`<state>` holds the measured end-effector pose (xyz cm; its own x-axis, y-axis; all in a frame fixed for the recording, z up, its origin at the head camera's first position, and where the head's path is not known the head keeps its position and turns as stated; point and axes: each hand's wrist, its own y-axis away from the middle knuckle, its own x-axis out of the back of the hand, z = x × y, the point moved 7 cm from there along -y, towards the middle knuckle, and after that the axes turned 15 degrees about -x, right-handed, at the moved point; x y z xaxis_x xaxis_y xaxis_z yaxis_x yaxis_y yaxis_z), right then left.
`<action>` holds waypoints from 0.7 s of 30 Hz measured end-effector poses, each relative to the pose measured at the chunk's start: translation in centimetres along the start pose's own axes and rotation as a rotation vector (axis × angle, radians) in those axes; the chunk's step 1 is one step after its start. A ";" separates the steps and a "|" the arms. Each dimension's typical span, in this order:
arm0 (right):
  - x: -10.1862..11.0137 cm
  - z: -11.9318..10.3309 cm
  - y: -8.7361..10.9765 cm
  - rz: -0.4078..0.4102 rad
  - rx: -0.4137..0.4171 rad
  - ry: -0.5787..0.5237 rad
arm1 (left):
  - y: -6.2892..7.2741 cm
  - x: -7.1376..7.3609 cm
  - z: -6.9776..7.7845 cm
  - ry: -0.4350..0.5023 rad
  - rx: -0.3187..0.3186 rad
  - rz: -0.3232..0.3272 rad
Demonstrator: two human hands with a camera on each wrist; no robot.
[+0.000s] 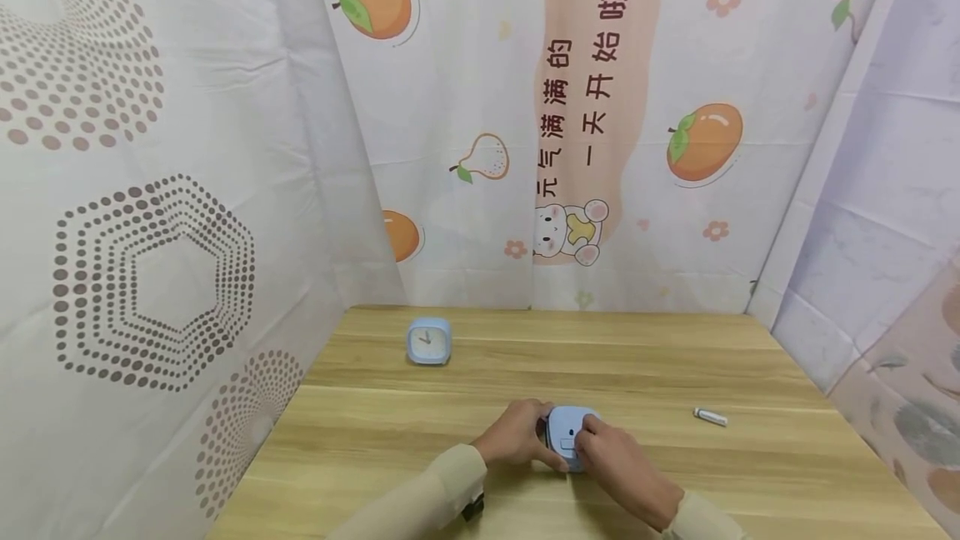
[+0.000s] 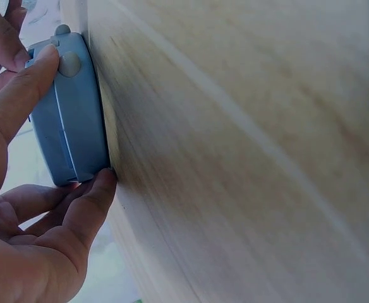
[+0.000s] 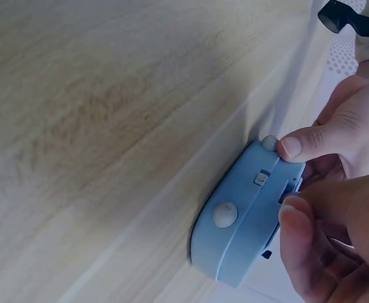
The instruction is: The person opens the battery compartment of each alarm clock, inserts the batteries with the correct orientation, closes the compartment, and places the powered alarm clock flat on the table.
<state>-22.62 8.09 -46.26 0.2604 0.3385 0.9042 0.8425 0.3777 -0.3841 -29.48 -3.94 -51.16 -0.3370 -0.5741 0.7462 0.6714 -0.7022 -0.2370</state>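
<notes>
A light blue alarm clock (image 1: 561, 419) lies face down on the table, its back up. My left hand (image 1: 516, 436) grips it by the sides, the thumb near one of its round pale feet (image 3: 270, 143). Curled over the clock's back is my right hand (image 1: 618, 461), thumb and forefinger pinching at the small blue battery cover (image 1: 567, 443). A dark gap (image 3: 288, 190) shows beside those fingertips in the right wrist view; they hide part of the cover. Another foot (image 3: 225, 214) and a small switch (image 3: 261, 179) show on the clock's side.
A second light blue clock (image 1: 428, 341) stands upright at the back left, face toward me. One white battery (image 1: 710, 417) lies on the wood-grain table (image 1: 360, 415) at the right. Printed curtains (image 1: 465, 90) enclose the table at the back and both sides.
</notes>
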 end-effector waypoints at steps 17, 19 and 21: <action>-0.1 1.5 -0.4 -0.072 -0.118 -0.156 | 0.2 0.1 0.1 0.037 0.021 -0.001; -0.1 1.6 -0.4 -0.074 -0.115 -0.158 | 0.1 0.1 0.0 0.031 0.024 -0.002; 0.0 1.7 -0.3 -0.093 -0.112 -0.169 | 0.0 -0.1 -0.1 0.027 0.025 -0.003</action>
<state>-23.67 9.47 -46.50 0.1044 0.4503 0.8867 0.9086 0.3193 -0.2692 -29.49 -3.97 -51.32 -0.3569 -0.5834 0.7296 0.6862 -0.6937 -0.2189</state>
